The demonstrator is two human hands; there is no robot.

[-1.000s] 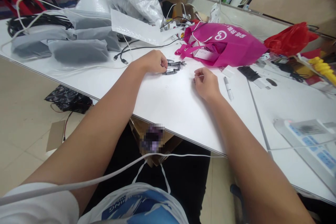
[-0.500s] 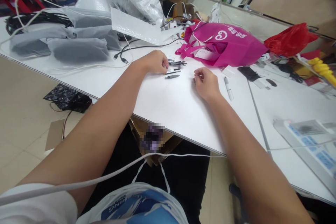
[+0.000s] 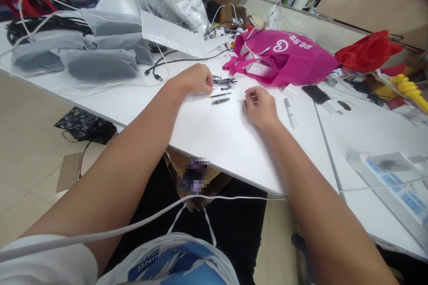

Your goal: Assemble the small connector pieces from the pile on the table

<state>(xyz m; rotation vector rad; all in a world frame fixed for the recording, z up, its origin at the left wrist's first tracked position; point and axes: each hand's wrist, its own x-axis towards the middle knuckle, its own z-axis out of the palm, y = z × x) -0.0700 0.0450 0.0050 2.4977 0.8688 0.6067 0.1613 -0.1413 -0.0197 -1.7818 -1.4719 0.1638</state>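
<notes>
Item: small heap of black, slender pen-like parts, lying on the white tabletop just in front of the magenta fabric tote bag.

Change noted: two loose black pieces are now seen spread out below the heap, whereas a second ago they were bunched against the left fingertips; a sorting-out of single parts is judged to be under way.

Left hand: rested on the tabletop, fingers curled together, tips touching the heap's left edge.

Right hand: rested knuckles-up, well apart from the heap, fingers curled loosely; whether anything is pinched cannot be told.

Nearby: white marker pen just beside the right hand.
</notes>
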